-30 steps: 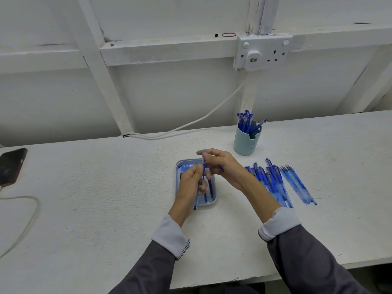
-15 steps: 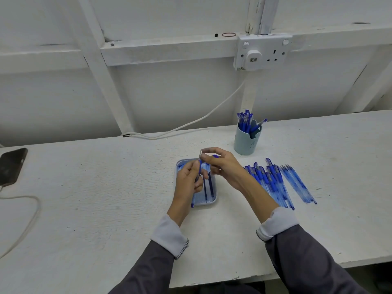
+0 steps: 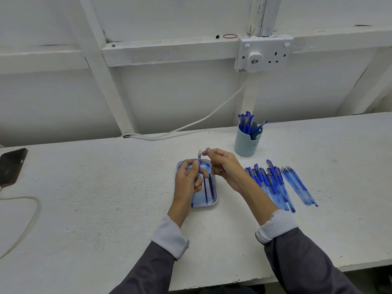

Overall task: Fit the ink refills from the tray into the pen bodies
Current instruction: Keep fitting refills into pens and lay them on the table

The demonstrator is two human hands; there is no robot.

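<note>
**Pen in my left hand, right fingertips just beside its tip**

In the head view, my left hand point(image 3: 187, 180) grips a blue pen point(image 3: 199, 165), with fingers and thumb curled round the barrel. The pen's long axis runs away from me and upward. The metal tip point(image 3: 199, 154) stands clear above my knuckles, and the back end shows below my palm, over the near part of the tray point(image 3: 216, 199).

My right hand point(image 3: 224, 168) hovers to the right at about the same height, fingers curled. Its fingertips point(image 3: 206, 153) are drawn close together just beside the metal tip, with a sliver of gap between them and it. I cannot tell whether they pinch something small; nothing shows between them.

So what matters lies just left of my right fingertips, a short sideways reach. Any twist or push has to go along the barrel's axis, against the left hand's hold. The tip looks seated, so I judge this pen nearly or wholly done.

Two dark refills point(image 3: 207, 187) lie lengthwise in the tray under my hands, nearer the left hand. The pen bodies point(image 3: 270, 183) lie in a row on the table point(image 3: 106, 198), close by my right wrist, so that hand is better placed to fetch the next one. Finished-looking pens stand in the cup point(image 3: 246, 145) beyond.
</note>
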